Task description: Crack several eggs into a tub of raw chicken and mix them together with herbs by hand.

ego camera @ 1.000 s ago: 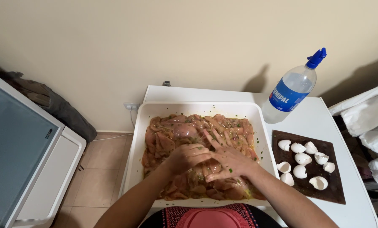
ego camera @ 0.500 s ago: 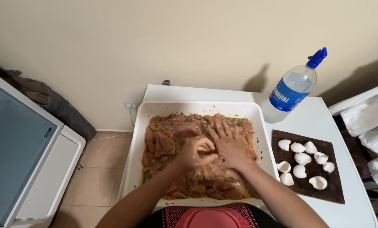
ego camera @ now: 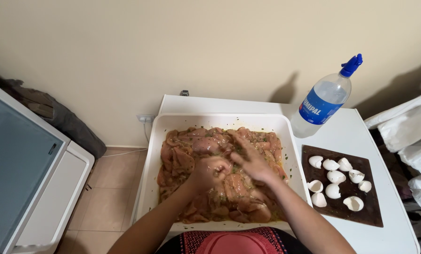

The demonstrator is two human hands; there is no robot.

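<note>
At the far left a white appliance [ego camera: 27,174] with a dark glass top is standing on the tiled floor, with a dark bag [ego camera: 55,115] leaning against the wall behind it. Next to it, on the white table [ego camera: 389,235], a large white tray [ego camera: 147,188] is sitting, and the raw meat pieces [ego camera: 191,155] are lying inside it, filling it nearly wall to wall. The pieces are already looking evenly coated, glistening with a yellowish marinade and flecked with green herbs, so the seasoning seems to be well worked in; judging from the hands being deep in the pile, the mixing is not yet finished. The left hand [ego camera: 209,171] is curling into a loose fist, clenching a bit of meat near the middle of the tray. Just beside it and touching it, the right hand [ego camera: 254,162] is lying on top of the pile with its fingers spread and released, pressing rather than gripping. Further right, a clear plastic bottle [ego camera: 324,101] with a blue cap is standing near the wall, and a dark board [ego camera: 361,216] is holding several empty white eggshells [ego camera: 335,178], which suggests the eggs are already in the mix.
</note>
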